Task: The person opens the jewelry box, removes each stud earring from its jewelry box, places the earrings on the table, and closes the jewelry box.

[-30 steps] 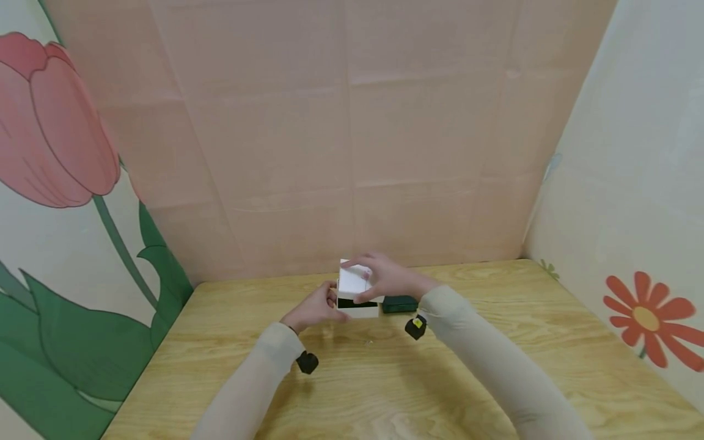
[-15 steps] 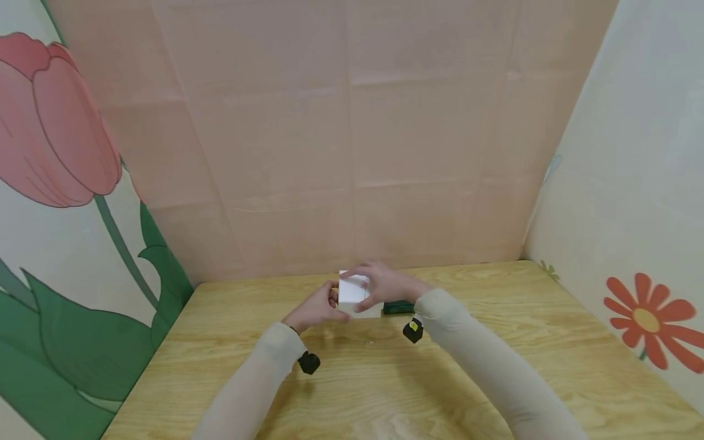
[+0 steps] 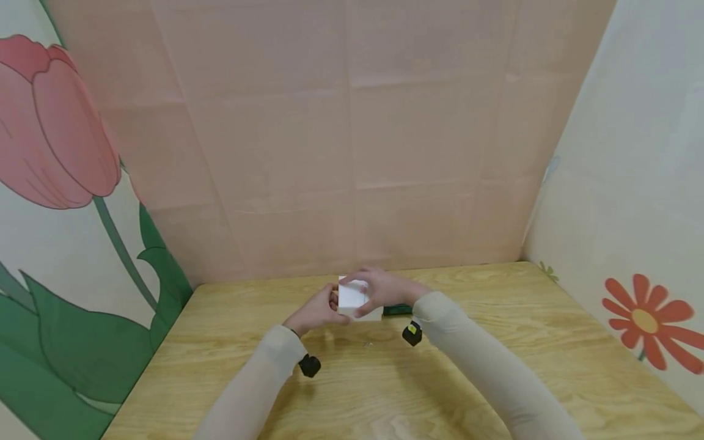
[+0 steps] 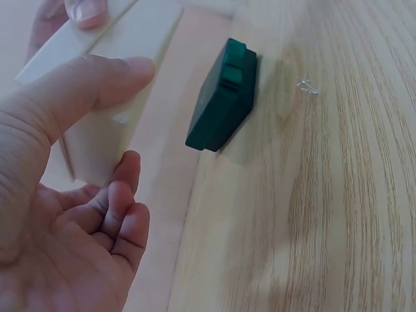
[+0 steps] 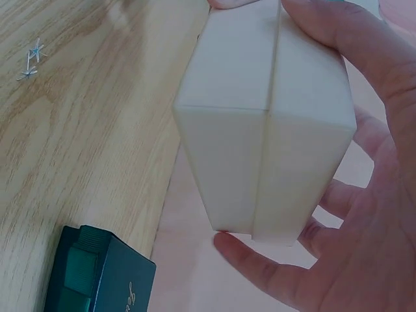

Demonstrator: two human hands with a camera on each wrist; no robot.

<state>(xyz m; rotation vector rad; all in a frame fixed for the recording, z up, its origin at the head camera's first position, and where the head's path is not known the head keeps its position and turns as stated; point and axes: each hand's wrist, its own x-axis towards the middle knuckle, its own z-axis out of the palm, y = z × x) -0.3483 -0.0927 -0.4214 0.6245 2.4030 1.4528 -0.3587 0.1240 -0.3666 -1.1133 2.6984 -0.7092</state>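
Both hands hold a white lidded box (image 3: pixel 352 297) above the far part of the table. Its lid sits on the base, and a thin seam runs around the sides in the right wrist view. My left hand (image 3: pixel 316 310) grips the base, thumb along the near side and fingers curled at the far side. From above, my right hand (image 3: pixel 387 288) spans the lid (image 5: pixel 312 130) with thumb and fingers. Beside the box lies a dark green case (image 4: pixel 222 97), partly behind the right hand in the head view. The box's inside is hidden.
A small silvery piece of jewellery with star-shaped ends (image 5: pixel 30 61) lies on the wooden table (image 3: pixel 352 391), nearer to me than the box. A pink backdrop (image 3: pixel 352 153) rises behind the table's far edge, with flower-printed panels at both sides.
My right hand has lowered the lid onto the base, covering the dark interior seen one second ago. The left hand has stayed nearly still around the base.
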